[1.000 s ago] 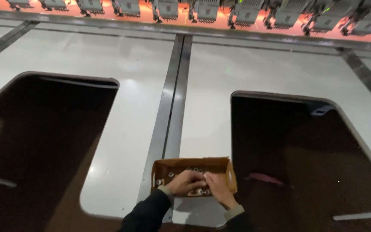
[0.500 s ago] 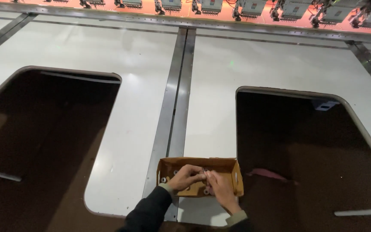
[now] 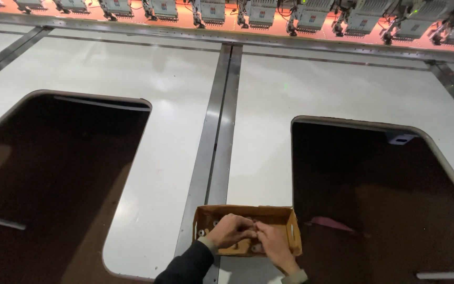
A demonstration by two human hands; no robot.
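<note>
White bench (image 3: pixel 132 210) panels carry a shallow cardboard box (image 3: pixel 290 231), where the left hand (image 3: pixel 231 231) and right hand (image 3: pixel 272 243) pinch small parts together, grip unclear.

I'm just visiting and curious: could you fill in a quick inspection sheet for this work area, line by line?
Surface: wide white table with two big dark rounded cut-outs and a metal rail down the middle.
Job's things: open cardboard box at the near edge, holding small parts too small to tell.
Clutter: pink scrap inside the right cut-out.
Grip: left hand and right hand meet inside the box; what they pinch is hidden.
Cables: thin wires among the machine heads, blurred.
Surroundings: a row of machine heads along the far edge, lit orange-red.
</note>
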